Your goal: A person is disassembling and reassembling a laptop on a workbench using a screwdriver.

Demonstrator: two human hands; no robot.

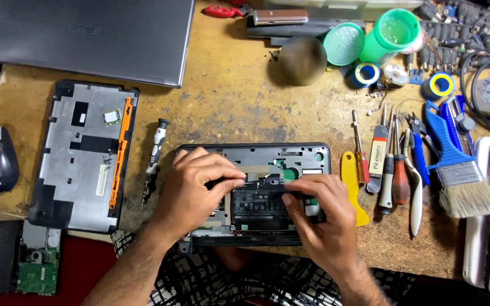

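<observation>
An opened small black laptop base [256, 154] lies at the wooden table's near edge, its grey inner frame and dark board exposed. My left hand [194, 190] rests on its left half, fingers pinched on a thin dark tool or wire at the centre. On the right half sits my right hand [321, 218], fingertips pressing down beside a green round part [290, 173]. What lies under the palms is hidden.
A removed cover panel [83, 153] with an orange strip lies left, a precision screwdriver [154, 158] beside it. A closed grey laptop [92, 37] sits at the back left. A yellow pry tool [351, 187], screwdrivers, pliers and a blue brush [457, 170] lie right. Green cups and tape rolls stand behind.
</observation>
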